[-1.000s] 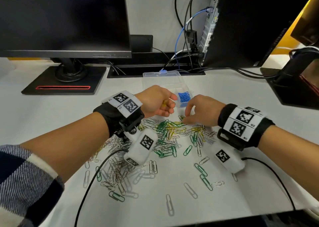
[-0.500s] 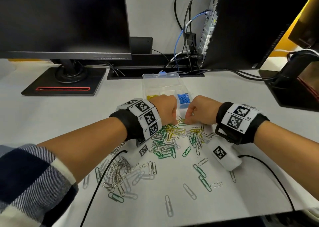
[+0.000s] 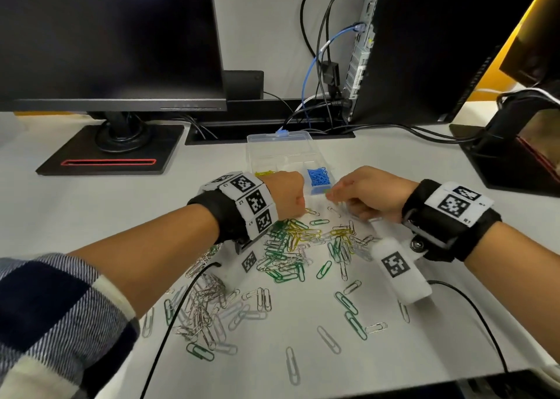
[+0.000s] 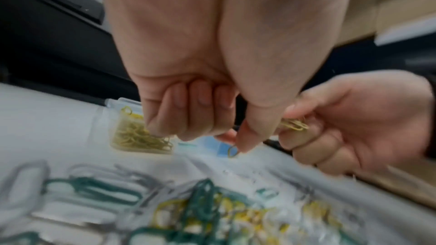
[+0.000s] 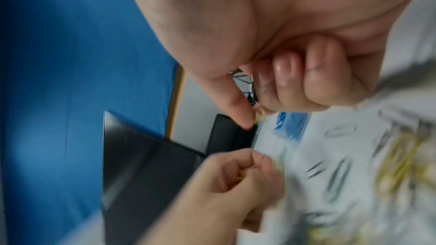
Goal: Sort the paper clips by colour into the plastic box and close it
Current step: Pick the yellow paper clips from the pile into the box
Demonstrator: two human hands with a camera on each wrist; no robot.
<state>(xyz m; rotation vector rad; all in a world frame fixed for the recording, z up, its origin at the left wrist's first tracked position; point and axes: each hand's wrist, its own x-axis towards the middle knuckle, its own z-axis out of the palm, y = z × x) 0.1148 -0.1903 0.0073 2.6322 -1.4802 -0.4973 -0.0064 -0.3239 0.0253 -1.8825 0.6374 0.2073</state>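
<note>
The clear plastic box (image 3: 283,144) stands open behind my hands, with yellow clips (image 3: 265,173) in its front left compartment and blue clips (image 3: 318,178) in its front right one. My left hand (image 3: 289,197) hovers at the box's front edge, fingers curled, thumb and forefinger pinching a yellow clip (image 4: 233,151). Just to its right, my right hand (image 3: 335,193) pinches a few yellow clips (image 4: 295,125) between thumb and forefinger. A mixed pile of green, yellow and silver clips (image 3: 303,241) lies on the desk under both wrists.
Loose silver and green clips (image 3: 206,304) spread toward the desk's near edge. A monitor stand (image 3: 112,150) sits at the back left. A computer case (image 3: 424,50) with cables stands behind the box, and a second stand (image 3: 515,156) is at the right.
My left hand rolled knuckles-up and dipped to the pile's far edge. My right hand lifted off the pile with yellow clips and edged toward the box.
</note>
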